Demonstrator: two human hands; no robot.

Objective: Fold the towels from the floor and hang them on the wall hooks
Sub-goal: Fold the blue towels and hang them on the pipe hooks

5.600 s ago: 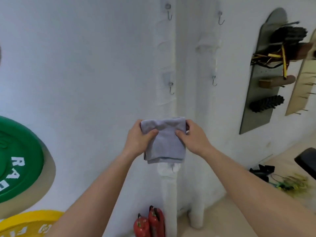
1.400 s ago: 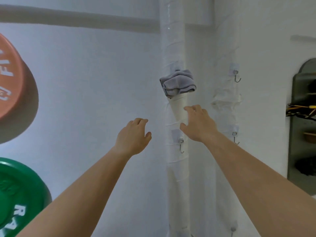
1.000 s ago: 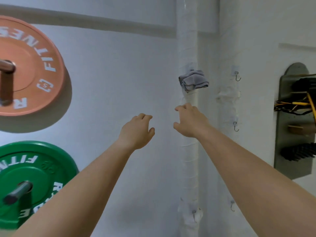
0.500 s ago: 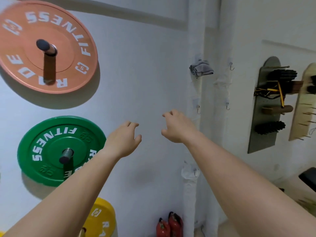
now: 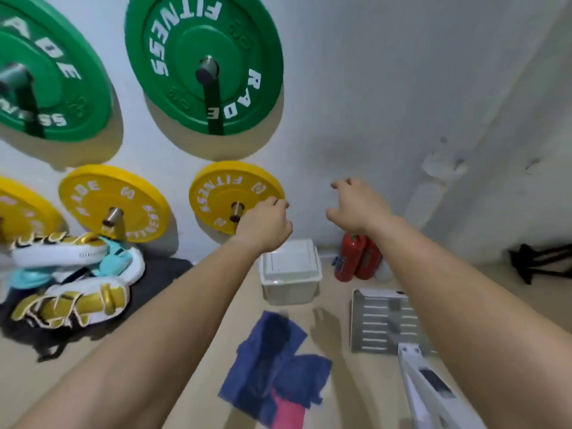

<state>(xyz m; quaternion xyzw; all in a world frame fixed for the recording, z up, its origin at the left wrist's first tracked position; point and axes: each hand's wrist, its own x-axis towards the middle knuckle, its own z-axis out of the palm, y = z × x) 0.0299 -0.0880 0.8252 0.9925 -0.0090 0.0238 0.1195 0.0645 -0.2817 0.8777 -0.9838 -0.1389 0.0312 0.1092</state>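
Our left grip (image 5: 266, 226) and right grip (image 5: 356, 207) hang loosely curled, holding nothing. Near centre on the floor (image 5: 356, 404), a crumpled dark blue towel (image 5: 272, 360) lies over a pink towel (image 5: 289, 413) that shows at its near edge.

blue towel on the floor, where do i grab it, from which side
Pinch the blue towel at its far corner, toward the white lidded box, from above. It lies rumpled flat on the floor, and its near edge overlaps a pink towel that could lift too.
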